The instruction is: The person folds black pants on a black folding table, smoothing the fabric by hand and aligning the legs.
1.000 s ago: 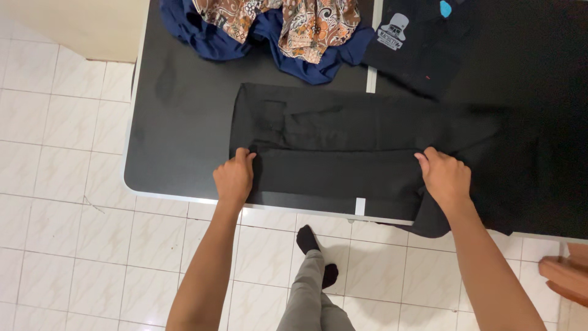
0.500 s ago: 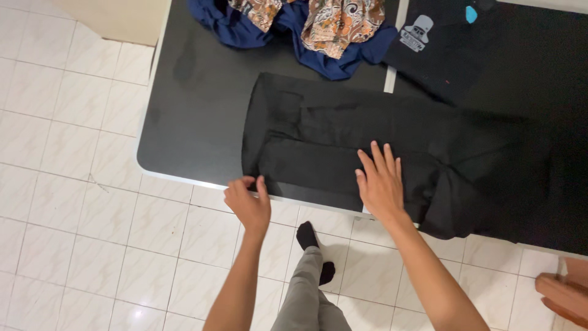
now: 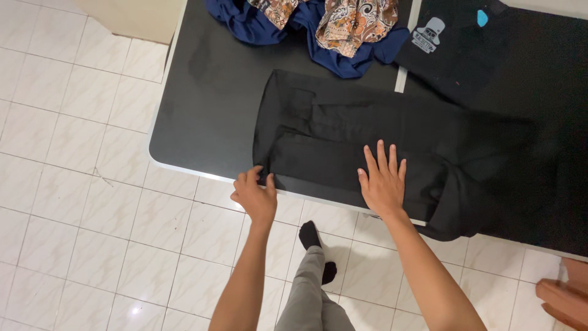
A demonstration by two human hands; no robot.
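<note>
While the right hand (image 3: 383, 181) lies flat with fingers spread on the black trousers (image 3: 343, 147), the left hand (image 3: 254, 193) pinches their near corner at the table (image 3: 202, 116) edge, at eight o'clock. Trousers lie folded mid-table; blue and patterned clothes (image 3: 318, 27) sit at twelve o'clock.

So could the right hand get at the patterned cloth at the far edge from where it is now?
Probably yes. The right hand lies flat on the black garment, and only low, flat fabric lies between it and the patterned cloth. It would mean stretching across the table.
</note>
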